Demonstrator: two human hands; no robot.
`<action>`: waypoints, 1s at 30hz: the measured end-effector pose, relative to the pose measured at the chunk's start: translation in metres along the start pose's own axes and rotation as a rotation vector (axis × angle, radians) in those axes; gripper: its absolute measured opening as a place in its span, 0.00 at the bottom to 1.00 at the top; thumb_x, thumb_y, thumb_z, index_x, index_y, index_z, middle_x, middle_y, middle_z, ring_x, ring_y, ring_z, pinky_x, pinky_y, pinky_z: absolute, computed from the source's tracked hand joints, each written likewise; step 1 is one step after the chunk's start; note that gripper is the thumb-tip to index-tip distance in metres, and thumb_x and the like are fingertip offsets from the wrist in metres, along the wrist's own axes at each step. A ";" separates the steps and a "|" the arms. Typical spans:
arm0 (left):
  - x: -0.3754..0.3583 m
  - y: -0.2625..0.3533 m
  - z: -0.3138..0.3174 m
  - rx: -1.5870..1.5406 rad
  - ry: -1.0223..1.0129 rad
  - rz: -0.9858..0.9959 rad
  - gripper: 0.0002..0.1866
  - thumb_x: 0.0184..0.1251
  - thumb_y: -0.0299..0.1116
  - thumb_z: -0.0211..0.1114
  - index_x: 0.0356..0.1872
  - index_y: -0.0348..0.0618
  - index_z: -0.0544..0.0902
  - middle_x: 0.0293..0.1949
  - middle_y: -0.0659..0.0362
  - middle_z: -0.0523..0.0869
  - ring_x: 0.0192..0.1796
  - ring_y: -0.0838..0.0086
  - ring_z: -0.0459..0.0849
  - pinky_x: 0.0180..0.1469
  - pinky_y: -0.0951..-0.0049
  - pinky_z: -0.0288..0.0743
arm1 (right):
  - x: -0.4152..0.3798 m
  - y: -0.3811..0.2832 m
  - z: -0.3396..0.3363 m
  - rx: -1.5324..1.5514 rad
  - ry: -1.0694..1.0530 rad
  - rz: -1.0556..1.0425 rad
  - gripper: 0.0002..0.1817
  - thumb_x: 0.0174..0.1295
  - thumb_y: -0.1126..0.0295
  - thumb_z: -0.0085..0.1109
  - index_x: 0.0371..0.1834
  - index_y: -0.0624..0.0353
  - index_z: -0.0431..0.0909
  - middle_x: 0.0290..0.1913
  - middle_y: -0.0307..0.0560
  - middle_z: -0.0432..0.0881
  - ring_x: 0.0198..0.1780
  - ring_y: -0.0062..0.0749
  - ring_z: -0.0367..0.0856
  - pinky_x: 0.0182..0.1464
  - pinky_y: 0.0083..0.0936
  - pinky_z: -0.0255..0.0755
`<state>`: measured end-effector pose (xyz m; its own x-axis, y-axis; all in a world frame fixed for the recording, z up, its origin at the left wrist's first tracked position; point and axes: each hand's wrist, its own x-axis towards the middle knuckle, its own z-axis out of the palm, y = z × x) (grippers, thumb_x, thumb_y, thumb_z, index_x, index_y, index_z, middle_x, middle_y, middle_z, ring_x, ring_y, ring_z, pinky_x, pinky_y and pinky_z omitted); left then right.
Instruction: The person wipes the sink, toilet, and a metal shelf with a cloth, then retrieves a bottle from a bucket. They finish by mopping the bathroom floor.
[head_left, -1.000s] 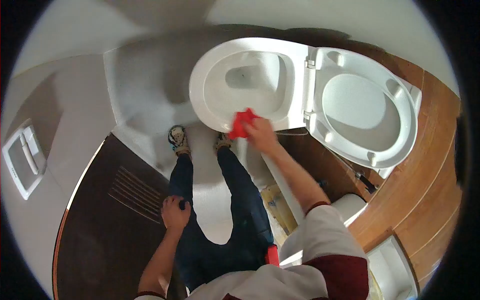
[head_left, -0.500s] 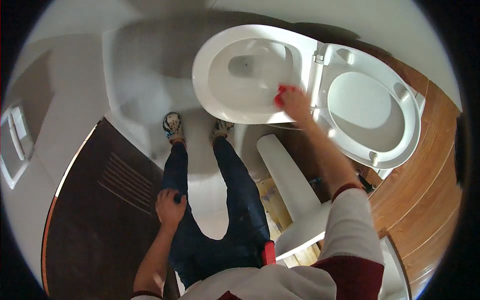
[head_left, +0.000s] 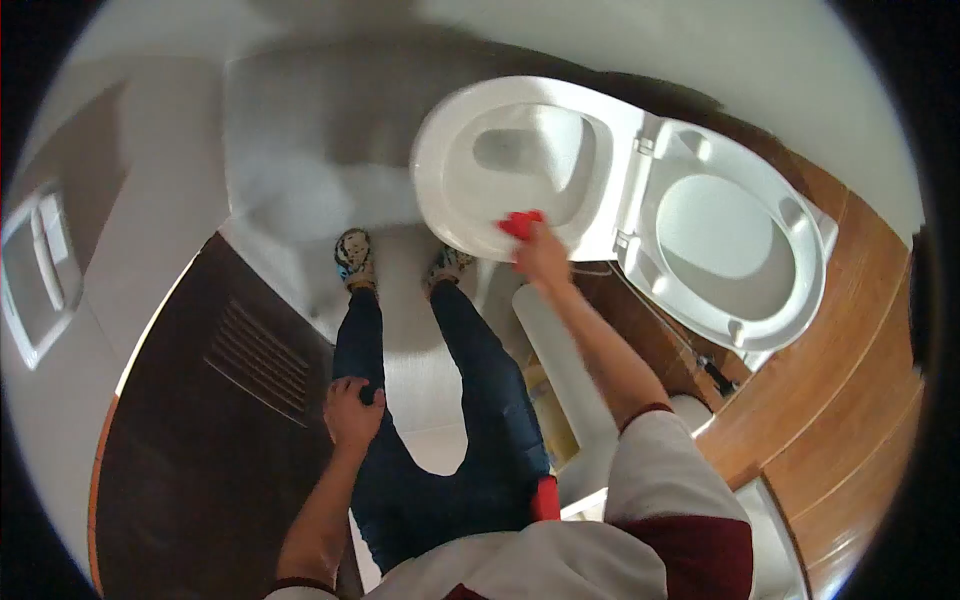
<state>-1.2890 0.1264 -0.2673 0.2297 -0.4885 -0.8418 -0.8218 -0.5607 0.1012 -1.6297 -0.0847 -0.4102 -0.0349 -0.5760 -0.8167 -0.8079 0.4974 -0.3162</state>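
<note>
My right hand is closed on a red cloth at the near rim of a white toilet bowl. The cloth is bunched up, and part of it is hidden by my fingers. The toilet seat and lid are raised and lean back to the right. My left hand rests on my leg just above the knee, its thumb apart from its fingers. A dark patch shows between them, which I take to be trouser fabric.
To the left stands a dark brown panel with vent slots. A white pedestal is under my right arm. Behind the toilet is a wood-look surface with a small black-handled fitting. A white wall holder sits far left.
My right hand has moved left and toward me with the red cloth, from the hinge side to the near rim. My left hand stays on my leg. The view has shifted slightly.
</note>
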 end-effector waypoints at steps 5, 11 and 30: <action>0.005 0.010 0.004 0.058 -0.044 0.001 0.18 0.56 0.47 0.70 0.44 0.49 0.87 0.53 0.56 0.83 0.62 0.58 0.77 0.63 0.55 0.71 | 0.065 -0.171 0.051 0.547 0.345 0.100 0.18 0.69 0.62 0.46 0.55 0.61 0.73 0.46 0.59 0.81 0.47 0.57 0.83 0.50 0.49 0.76; 0.006 0.014 -0.002 0.131 -0.046 0.030 0.18 0.56 0.47 0.70 0.44 0.49 0.87 0.53 0.57 0.83 0.62 0.59 0.77 0.63 0.55 0.72 | 0.171 -0.135 -0.060 2.101 0.609 0.215 0.08 0.68 0.69 0.36 0.34 0.51 0.67 0.34 0.40 0.72 0.31 0.35 0.74 0.33 0.37 0.75; 0.013 0.013 -0.008 0.100 -0.006 0.078 0.16 0.58 0.45 0.69 0.40 0.44 0.87 0.49 0.54 0.84 0.57 0.56 0.79 0.59 0.55 0.74 | -0.031 0.089 -0.068 -0.444 0.198 -0.115 0.35 0.50 0.80 0.61 0.65 0.41 0.78 0.67 0.56 0.71 0.58 0.54 0.76 0.63 0.44 0.73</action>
<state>-1.2922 0.1072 -0.2726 0.1601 -0.5242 -0.8364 -0.8850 -0.4516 0.1135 -1.7405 -0.0670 -0.3804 -0.0077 -0.7446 -0.6675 -0.9840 0.1244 -0.1274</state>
